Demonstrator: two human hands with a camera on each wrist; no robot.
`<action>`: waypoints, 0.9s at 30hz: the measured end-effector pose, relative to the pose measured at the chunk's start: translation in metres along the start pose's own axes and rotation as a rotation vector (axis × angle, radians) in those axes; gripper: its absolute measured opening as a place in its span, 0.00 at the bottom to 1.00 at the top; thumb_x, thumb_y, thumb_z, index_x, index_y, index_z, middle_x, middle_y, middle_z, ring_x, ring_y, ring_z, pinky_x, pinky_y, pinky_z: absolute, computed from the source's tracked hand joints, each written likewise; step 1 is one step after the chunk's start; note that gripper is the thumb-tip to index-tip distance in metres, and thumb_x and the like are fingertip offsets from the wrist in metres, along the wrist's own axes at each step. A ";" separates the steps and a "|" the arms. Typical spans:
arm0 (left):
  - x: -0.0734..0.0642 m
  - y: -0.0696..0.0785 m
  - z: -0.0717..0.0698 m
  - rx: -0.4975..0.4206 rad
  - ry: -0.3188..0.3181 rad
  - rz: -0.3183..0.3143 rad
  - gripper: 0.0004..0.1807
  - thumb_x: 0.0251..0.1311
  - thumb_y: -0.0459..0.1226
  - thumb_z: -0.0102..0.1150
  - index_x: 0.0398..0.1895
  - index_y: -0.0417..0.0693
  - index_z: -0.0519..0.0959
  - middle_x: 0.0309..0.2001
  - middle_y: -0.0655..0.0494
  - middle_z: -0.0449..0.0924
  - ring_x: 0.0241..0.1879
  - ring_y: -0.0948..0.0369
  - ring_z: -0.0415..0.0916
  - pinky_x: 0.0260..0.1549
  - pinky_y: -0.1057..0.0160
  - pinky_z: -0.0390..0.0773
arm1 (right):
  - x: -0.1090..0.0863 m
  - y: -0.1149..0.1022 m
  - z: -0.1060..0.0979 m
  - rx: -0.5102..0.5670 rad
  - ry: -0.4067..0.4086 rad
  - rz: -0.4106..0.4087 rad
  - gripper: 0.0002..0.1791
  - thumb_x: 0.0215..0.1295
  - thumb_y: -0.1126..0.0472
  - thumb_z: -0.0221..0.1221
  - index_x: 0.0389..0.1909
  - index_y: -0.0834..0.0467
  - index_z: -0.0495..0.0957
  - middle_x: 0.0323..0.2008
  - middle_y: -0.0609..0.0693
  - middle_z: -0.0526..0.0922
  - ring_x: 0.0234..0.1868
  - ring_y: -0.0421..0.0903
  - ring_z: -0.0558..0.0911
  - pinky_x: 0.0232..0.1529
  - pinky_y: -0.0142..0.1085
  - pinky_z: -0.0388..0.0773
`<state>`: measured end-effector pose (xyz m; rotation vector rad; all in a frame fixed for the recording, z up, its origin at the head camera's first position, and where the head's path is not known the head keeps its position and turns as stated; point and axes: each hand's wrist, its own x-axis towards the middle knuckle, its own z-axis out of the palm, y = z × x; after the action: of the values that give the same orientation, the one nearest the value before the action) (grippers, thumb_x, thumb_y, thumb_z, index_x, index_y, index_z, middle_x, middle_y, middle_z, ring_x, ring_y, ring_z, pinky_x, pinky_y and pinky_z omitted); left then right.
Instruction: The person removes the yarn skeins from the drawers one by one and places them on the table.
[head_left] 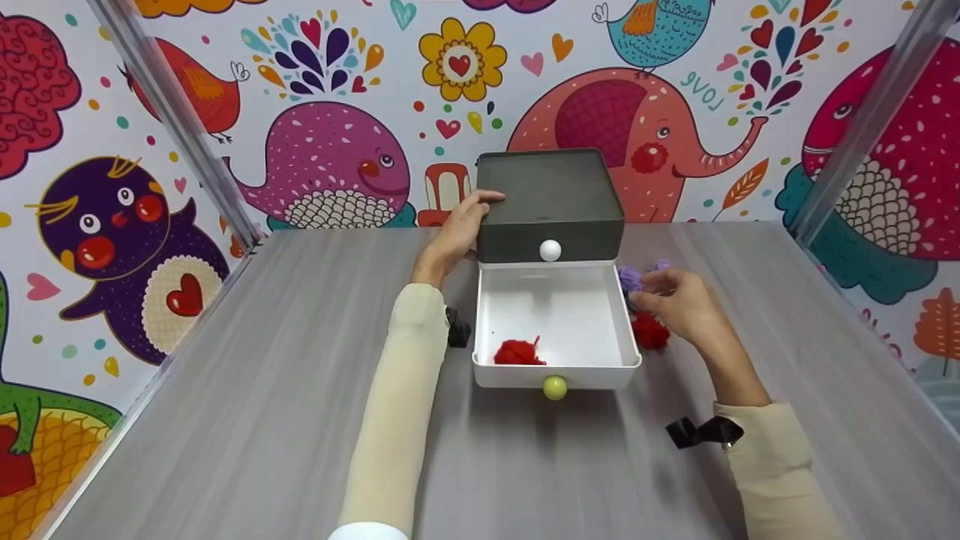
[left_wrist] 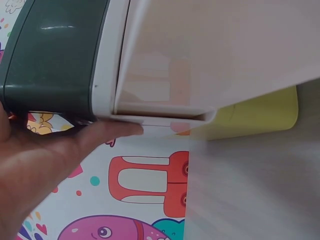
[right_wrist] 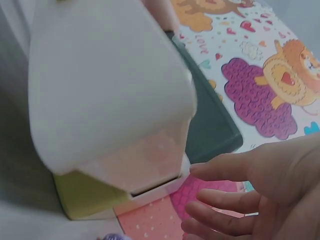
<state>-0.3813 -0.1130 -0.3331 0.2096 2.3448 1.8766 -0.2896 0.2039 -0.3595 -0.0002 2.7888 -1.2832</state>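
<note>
Maybe the box (head_left: 551, 187) slides if my left hand (head_left: 456, 234), resting on it, pushes, while my loose right hand (head_left: 681, 306) holds nothing.

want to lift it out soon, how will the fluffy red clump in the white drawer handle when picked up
The fluffy red clump is probably soft and squashable, given its fuzzy surface. Its uneven outline suggests it wouldn't roll far, and the wisp sticking up might snag.
</note>
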 end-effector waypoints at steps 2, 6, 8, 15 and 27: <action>0.000 -0.001 0.000 -0.001 0.000 0.002 0.21 0.79 0.43 0.31 0.68 0.62 0.68 0.68 0.47 0.65 0.59 0.46 0.72 0.58 0.40 0.74 | -0.003 -0.003 0.000 -0.005 0.003 -0.013 0.27 0.69 0.53 0.61 0.64 0.63 0.73 0.59 0.66 0.76 0.55 0.58 0.78 0.54 0.41 0.82; 0.001 0.000 0.000 0.005 0.006 0.003 0.21 0.79 0.44 0.31 0.67 0.63 0.69 0.67 0.48 0.65 0.59 0.47 0.72 0.58 0.40 0.75 | -0.006 -0.008 0.001 -0.014 -0.001 -0.036 0.27 0.69 0.52 0.61 0.64 0.62 0.73 0.60 0.66 0.76 0.56 0.59 0.79 0.57 0.47 0.81; 0.001 0.000 0.000 0.006 0.007 0.004 0.21 0.79 0.44 0.31 0.67 0.63 0.69 0.67 0.48 0.66 0.58 0.47 0.73 0.57 0.40 0.75 | -0.007 -0.009 0.001 -0.020 -0.008 -0.046 0.27 0.69 0.51 0.62 0.63 0.62 0.74 0.59 0.66 0.77 0.56 0.60 0.79 0.58 0.49 0.80; 0.000 -0.001 0.000 0.016 0.006 -0.003 0.22 0.79 0.43 0.31 0.68 0.63 0.69 0.69 0.48 0.63 0.61 0.46 0.71 0.59 0.39 0.74 | -0.011 -0.017 0.011 -0.057 -0.029 -0.051 0.26 0.68 0.49 0.63 0.60 0.61 0.77 0.56 0.62 0.79 0.52 0.57 0.82 0.54 0.45 0.83; 0.000 0.000 0.001 0.013 0.005 -0.003 0.21 0.79 0.44 0.32 0.68 0.63 0.69 0.69 0.48 0.63 0.61 0.46 0.71 0.59 0.41 0.75 | -0.024 -0.031 0.021 -0.083 -0.048 -0.126 0.25 0.66 0.51 0.65 0.59 0.60 0.78 0.58 0.62 0.80 0.59 0.60 0.78 0.56 0.51 0.81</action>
<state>-0.3808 -0.1125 -0.3329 0.2026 2.3596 1.8635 -0.2649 0.1682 -0.3481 -0.2114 2.8382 -1.1738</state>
